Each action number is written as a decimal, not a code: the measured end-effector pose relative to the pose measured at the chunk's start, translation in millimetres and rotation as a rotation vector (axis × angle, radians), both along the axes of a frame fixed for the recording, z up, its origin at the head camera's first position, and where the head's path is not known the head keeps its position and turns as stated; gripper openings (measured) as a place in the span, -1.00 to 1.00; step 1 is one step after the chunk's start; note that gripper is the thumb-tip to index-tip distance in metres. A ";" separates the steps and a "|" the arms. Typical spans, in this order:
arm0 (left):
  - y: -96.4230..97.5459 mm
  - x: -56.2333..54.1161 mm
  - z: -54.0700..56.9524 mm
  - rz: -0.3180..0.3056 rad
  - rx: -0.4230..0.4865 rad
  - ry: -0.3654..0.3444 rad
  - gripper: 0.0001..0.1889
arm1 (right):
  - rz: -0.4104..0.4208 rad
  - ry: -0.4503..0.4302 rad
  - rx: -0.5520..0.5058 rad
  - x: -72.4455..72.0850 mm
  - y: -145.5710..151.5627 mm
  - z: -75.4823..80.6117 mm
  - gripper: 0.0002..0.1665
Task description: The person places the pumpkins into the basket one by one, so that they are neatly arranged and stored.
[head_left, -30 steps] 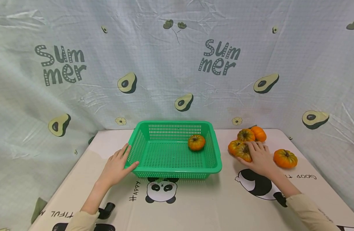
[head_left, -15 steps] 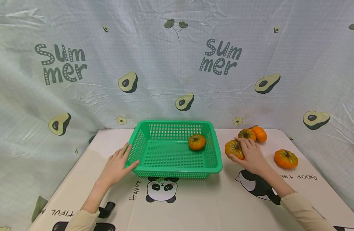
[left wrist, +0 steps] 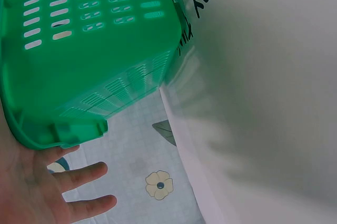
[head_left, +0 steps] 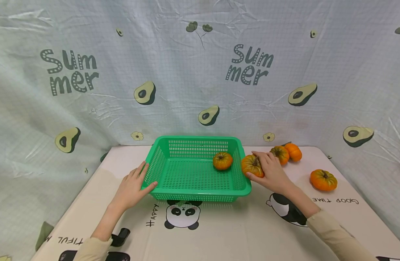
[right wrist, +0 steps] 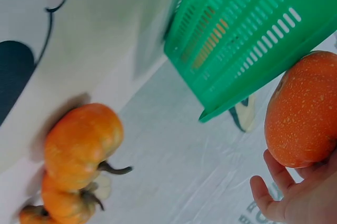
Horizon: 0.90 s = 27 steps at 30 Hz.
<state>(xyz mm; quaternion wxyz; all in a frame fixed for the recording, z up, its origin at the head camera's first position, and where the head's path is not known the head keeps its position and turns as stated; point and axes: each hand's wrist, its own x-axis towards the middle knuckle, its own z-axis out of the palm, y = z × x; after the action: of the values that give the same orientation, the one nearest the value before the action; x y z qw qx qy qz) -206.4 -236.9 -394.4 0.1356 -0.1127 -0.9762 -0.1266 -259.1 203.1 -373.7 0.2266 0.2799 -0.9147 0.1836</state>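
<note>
A green plastic basket [head_left: 196, 177] with slotted walls stands on the table. My left hand [head_left: 129, 188] rests on its left rim; in the left wrist view, fingers [left wrist: 84, 175] of that hand extend straight past the rim. My right hand [head_left: 274, 174] grips a small ribbed orange-green pumpkin [head_left: 252, 166] beside the basket's right rim. From the right wrist, the held pumpkin [right wrist: 303, 113] shows its orange, speckled side, close to the basket's wall [right wrist: 237, 39]. Another small pumpkin [head_left: 222, 161] lies inside the basket, toward the back right.
Beyond my right hand sit more pumpkins [head_left: 293, 152], in a row in the right wrist view, the nearest pumpkin [right wrist: 84, 145] with a curved stem. A single pumpkin [head_left: 323, 180] lies farther right. A printed cloth [head_left: 174, 72] hangs behind the table [head_left: 219, 232].
My right hand has carried the pumpkin left from the group on the right, up to the basket's right rim. The left hand has stayed on the left rim.
</note>
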 end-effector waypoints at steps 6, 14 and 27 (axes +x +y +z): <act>-0.2 -0.8 -1.2 0.000 -0.002 0.000 -0.19 | 0.050 0.015 0.031 -3.4 -14.4 2.5 -0.19; 0.4 -1.1 -1.0 -0.002 0.002 0.003 -0.19 | 0.125 0.015 0.097 -12.9 -31.9 5.2 -0.21; -1.0 -1.4 -2.2 0.003 -0.001 0.002 -0.19 | 0.244 -0.006 0.229 -32.4 -53.0 6.5 -0.22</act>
<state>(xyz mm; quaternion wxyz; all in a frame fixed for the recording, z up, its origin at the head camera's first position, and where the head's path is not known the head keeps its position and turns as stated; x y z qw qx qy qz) -207.8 -237.9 -396.5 0.1366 -0.1115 -0.9762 -0.1260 -291.6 150.1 -367.1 0.1664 0.4124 -0.8895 0.1052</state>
